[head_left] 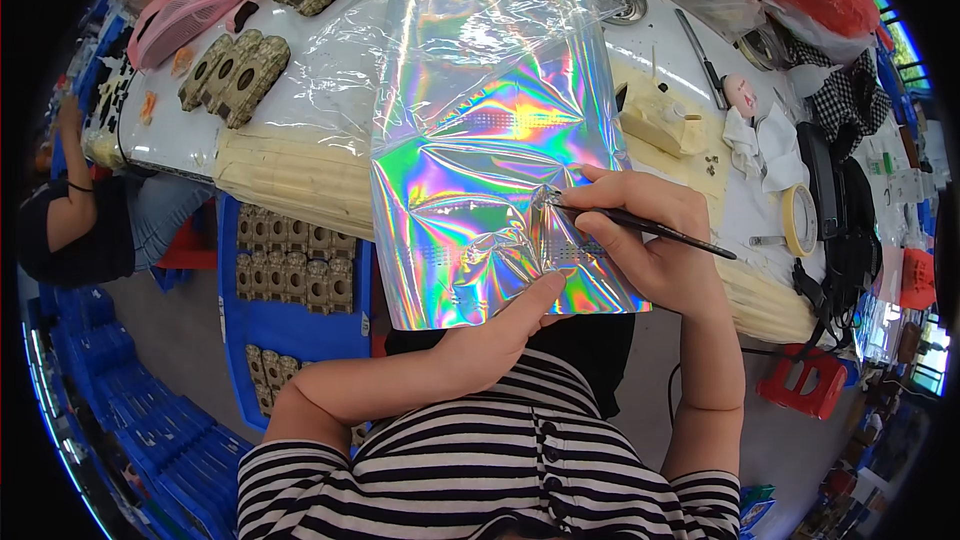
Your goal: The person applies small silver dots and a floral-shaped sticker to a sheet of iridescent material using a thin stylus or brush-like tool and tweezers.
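The shiny sheet (480,180) is in the middle of the frame. The left hand (505,335) holds its bottom edge — thumb on top. The right hand (655,230) grips a dark stick (697,243) over it. Tape (789,230) is at the right — and brown parts (318,270) sit in a blue tray (285,330), lower left.

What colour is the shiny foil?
The shiny foil is silvery with a rainbow sheen, best seen in the head view.

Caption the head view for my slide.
The right hand holds a slim dark tool over shiny rainbow foil while the left hand holds its near edge.
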Available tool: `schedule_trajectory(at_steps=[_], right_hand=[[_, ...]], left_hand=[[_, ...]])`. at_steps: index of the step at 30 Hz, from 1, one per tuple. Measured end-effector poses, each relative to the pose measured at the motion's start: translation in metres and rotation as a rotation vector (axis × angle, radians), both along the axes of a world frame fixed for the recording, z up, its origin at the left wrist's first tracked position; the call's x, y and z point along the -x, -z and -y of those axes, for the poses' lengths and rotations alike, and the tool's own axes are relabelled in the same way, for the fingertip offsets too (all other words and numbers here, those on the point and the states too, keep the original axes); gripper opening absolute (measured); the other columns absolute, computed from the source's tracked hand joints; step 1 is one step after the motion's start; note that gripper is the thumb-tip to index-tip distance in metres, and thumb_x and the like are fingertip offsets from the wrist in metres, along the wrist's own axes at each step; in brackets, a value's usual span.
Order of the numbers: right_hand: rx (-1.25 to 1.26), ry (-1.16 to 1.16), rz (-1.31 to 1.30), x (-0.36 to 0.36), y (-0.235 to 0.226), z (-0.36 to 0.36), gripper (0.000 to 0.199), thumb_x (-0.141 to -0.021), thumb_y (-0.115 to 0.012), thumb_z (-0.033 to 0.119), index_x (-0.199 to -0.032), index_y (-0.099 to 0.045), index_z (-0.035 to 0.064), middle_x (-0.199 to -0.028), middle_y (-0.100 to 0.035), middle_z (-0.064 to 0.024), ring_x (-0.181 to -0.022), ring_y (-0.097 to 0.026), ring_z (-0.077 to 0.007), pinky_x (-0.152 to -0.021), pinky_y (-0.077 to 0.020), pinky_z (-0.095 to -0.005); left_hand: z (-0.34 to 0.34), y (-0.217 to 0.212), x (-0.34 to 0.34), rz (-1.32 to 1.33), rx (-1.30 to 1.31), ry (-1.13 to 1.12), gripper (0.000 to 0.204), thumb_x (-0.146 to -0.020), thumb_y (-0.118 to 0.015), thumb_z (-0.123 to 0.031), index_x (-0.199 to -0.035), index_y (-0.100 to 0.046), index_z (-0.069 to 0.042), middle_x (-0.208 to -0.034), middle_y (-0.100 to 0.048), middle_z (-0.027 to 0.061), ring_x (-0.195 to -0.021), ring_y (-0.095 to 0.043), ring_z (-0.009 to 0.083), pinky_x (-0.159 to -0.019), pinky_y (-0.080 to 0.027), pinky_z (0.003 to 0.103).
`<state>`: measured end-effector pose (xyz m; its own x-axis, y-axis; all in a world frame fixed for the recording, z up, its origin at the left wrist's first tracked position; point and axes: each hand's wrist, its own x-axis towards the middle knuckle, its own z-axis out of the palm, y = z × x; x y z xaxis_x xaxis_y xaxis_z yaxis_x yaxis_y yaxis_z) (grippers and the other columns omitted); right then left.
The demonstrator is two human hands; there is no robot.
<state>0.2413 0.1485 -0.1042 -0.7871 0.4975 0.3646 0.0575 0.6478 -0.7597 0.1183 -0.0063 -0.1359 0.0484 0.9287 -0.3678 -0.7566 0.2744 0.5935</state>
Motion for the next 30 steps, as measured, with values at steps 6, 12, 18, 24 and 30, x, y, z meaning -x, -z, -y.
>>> schedule_trajectory(at_steps=[6, 12, 18, 24, 30], right_hand=[[0.025, 0.007, -0.011, -0.0009, -0.0015, 0.0002, 0.018, -0.080, -0.075, 0.005, -0.097, -0.071, 0.0009, -0.084, -0.070, -0.0117, -0.074, -0.069, -0.0241, -0.069, -0.0546, -0.0306], [0.004, -0.002, -0.038, -0.0002, -0.0009, -0.0007, 0.017, -0.080, -0.075, 0.005, -0.096, -0.071, 0.0021, -0.081, -0.070, -0.0111, -0.071, -0.068, -0.0256, -0.083, -0.0553, -0.0365], [-0.024, -0.012, -0.036, 0.0018, 0.0001, -0.0013, 0.017, -0.080, -0.076, 0.007, -0.096, -0.071, 0.0032, -0.079, -0.069, -0.0100, -0.069, -0.067, -0.0254, -0.099, -0.0505, -0.0450], [-0.015, -0.026, -0.042, 0.0001, -0.0014, -0.0023, 0.017, -0.080, -0.075, 0.007, -0.097, -0.071, 0.0042, -0.077, -0.069, -0.0091, -0.068, -0.067, -0.0250, -0.099, -0.0505, -0.0449], [-0.031, -0.029, -0.030, 0.0019, -0.0004, -0.0020, 0.016, -0.081, -0.075, 0.008, -0.096, -0.072, 0.0047, -0.079, -0.070, -0.0086, -0.071, -0.068, -0.0248, -0.098, -0.0503, -0.0442]], left_hand=[[0.0009, 0.0039, -0.0023, -0.081, 0.035, -0.035, 0.041, -0.104, -0.048, -0.019, -0.143, -0.040, -0.007, -0.135, -0.053, 0.0075, -0.121, -0.054, 0.0149, -0.101, -0.047, 0.031], [-0.0002, -0.0012, 0.0001, -0.069, 0.021, -0.031, 0.041, -0.104, -0.049, -0.018, -0.142, -0.041, -0.007, -0.134, -0.054, 0.0077, -0.121, -0.054, 0.0154, -0.100, -0.048, 0.032], [0.0001, -0.0015, -0.0011, -0.003, -0.003, -0.029, 0.039, -0.104, -0.048, -0.019, -0.141, -0.042, -0.007, -0.135, -0.053, 0.0082, -0.122, -0.054, 0.0169, -0.102, -0.047, 0.033], [0.0004, 0.0007, -0.0003, 0.010, 0.005, -0.001, 0.038, -0.105, -0.047, -0.021, -0.141, -0.044, -0.008, -0.135, -0.053, 0.0072, -0.123, -0.054, 0.0163, -0.104, -0.046, 0.034], [0.0008, -0.0003, 0.0008, 0.004, -0.004, 0.005, 0.038, -0.105, -0.047, -0.021, -0.141, -0.043, -0.009, -0.135, -0.053, 0.0067, -0.122, -0.054, 0.0163, -0.104, -0.046, 0.034]])
